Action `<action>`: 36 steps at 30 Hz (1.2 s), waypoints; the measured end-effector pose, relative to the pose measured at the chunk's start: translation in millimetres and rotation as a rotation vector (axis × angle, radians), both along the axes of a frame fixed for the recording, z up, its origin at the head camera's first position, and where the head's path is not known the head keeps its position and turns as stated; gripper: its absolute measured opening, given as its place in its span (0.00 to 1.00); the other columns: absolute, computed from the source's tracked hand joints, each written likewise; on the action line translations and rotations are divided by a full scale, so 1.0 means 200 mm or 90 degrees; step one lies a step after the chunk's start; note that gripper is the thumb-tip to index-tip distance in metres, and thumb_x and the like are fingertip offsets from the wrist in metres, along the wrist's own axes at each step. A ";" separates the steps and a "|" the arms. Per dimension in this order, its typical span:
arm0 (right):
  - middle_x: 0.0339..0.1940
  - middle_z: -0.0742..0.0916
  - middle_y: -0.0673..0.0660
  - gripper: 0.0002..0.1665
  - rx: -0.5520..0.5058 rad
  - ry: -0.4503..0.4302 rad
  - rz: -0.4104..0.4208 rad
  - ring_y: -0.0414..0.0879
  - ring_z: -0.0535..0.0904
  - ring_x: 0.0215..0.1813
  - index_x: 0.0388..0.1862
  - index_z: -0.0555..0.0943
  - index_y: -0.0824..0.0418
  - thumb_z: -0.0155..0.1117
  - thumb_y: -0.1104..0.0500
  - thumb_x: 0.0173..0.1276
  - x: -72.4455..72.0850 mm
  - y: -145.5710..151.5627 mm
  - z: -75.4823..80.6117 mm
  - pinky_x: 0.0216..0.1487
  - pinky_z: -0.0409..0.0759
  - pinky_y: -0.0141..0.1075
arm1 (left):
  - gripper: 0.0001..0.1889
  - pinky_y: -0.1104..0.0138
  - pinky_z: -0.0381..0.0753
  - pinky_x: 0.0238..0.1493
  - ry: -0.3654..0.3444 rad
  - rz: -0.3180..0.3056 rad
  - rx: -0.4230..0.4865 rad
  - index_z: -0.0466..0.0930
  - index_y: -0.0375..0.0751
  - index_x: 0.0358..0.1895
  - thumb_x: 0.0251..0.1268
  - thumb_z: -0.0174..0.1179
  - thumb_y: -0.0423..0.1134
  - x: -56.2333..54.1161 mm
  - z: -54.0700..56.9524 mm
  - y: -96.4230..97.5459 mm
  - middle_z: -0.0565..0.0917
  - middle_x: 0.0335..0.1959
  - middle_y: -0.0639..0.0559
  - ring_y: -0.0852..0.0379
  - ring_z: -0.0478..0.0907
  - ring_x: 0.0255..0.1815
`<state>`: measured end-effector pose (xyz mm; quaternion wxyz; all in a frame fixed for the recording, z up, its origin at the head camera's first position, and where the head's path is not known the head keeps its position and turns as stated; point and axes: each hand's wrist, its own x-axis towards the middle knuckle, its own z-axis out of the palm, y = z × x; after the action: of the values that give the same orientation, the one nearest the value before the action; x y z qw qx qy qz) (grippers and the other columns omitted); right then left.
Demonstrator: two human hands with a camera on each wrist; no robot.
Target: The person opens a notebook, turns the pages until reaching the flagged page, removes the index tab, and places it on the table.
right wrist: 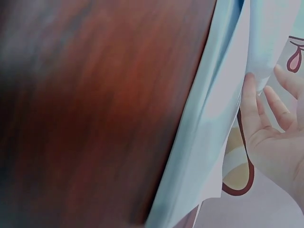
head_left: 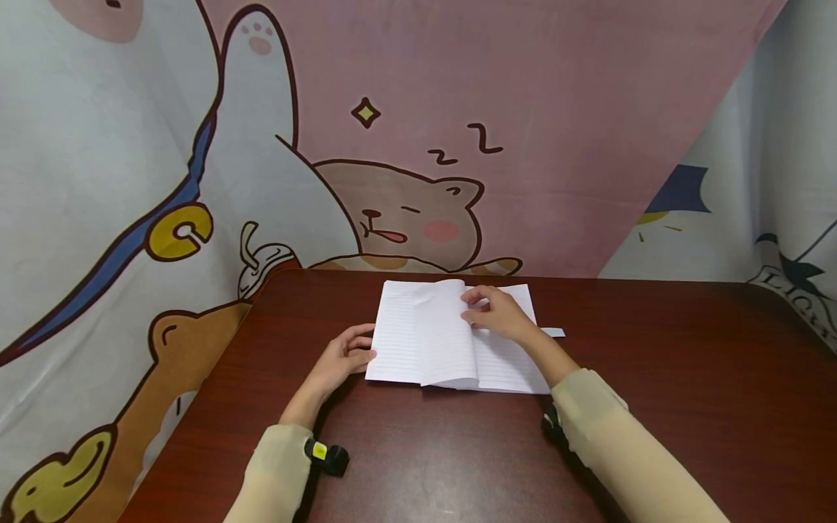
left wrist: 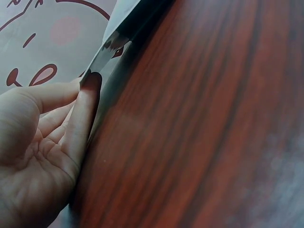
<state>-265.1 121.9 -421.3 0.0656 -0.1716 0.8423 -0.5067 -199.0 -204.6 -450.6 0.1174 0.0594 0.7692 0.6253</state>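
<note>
An open notebook point(head_left: 399, 334) with ruled white pages lies on the table. At its left edge is my left hand point(head_left: 340, 361); in the left wrist view the thumb and a finger point(left wrist: 84, 111) pinch that edge, one on each face. One page point(head_left: 447, 338) stands raised and curved over the middle of the notebook. My right hand point(head_left: 500, 314) reaches over the right-hand pages, its fingertips at the raised page. The right wrist view shows its fingers point(right wrist: 251, 102) fairly straight and spread, touching the curved sheet, with the palm uncurled.
The dark brown table point(head_left: 418, 450) extends around the notebook. A small white strip point(head_left: 554, 332) sticks out past the notebook's right side. Behind the table hangs a cartoon-printed cloth point(head_left: 556, 145). A small black camera point(head_left: 335, 459) is worn at the left wrist.
</note>
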 end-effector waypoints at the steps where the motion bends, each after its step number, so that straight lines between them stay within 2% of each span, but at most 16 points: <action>1: 0.55 0.80 0.72 0.22 -0.006 -0.004 0.002 0.52 0.84 0.46 0.58 0.76 0.72 0.67 0.64 0.67 0.00 0.00 0.00 0.44 0.87 0.41 | 0.28 0.70 0.84 0.43 -0.001 0.002 -0.002 0.63 0.35 0.73 0.71 0.58 0.30 0.00 0.00 0.00 0.77 0.60 0.29 0.64 0.82 0.42; 5: 0.55 0.80 0.72 0.23 -0.015 -0.017 0.007 0.52 0.83 0.47 0.59 0.76 0.71 0.67 0.63 0.67 0.00 -0.03 -0.01 0.45 0.87 0.41 | 0.28 0.70 0.84 0.43 -0.003 0.007 -0.002 0.63 0.35 0.73 0.71 0.58 0.30 0.00 0.00 0.00 0.77 0.59 0.29 0.64 0.82 0.42; 14: 0.56 0.81 0.71 0.23 -0.001 -0.012 0.032 0.60 0.82 0.53 0.59 0.77 0.71 0.67 0.61 0.68 0.01 -0.07 -0.01 0.48 0.86 0.41 | 0.27 0.70 0.84 0.43 -0.015 0.026 -0.008 0.66 0.38 0.72 0.72 0.58 0.31 0.01 0.01 0.01 0.80 0.57 0.34 0.65 0.82 0.43; 22: 0.56 0.83 0.68 0.20 0.019 -0.008 0.064 0.59 0.83 0.54 0.56 0.79 0.69 0.65 0.60 0.69 0.02 -0.11 0.00 0.49 0.85 0.39 | 0.24 0.70 0.84 0.43 -0.013 0.031 -0.025 0.67 0.39 0.72 0.75 0.54 0.35 0.01 0.00 0.01 0.80 0.58 0.34 0.62 0.82 0.45; 32: 0.58 0.84 0.68 0.19 0.030 -0.017 0.085 0.60 0.82 0.58 0.56 0.80 0.69 0.64 0.60 0.71 0.03 -0.11 0.01 0.52 0.84 0.40 | 0.27 0.66 0.85 0.47 -0.011 0.020 -0.010 0.66 0.39 0.72 0.72 0.59 0.35 0.01 0.00 0.01 0.78 0.59 0.32 0.60 0.82 0.46; 36: 0.58 0.84 0.67 0.19 0.032 -0.019 0.092 0.59 0.82 0.58 0.56 0.80 0.70 0.64 0.60 0.71 0.03 -0.11 0.00 0.53 0.84 0.40 | 0.29 0.68 0.84 0.45 -0.013 0.021 0.004 0.65 0.37 0.72 0.70 0.60 0.33 0.01 0.00 0.01 0.78 0.58 0.32 0.62 0.82 0.44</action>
<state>-259.5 100.3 -420.7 0.1186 -0.2227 0.8392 -0.4818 -197.2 -202.1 -450.9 0.1149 0.0408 0.7669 0.6301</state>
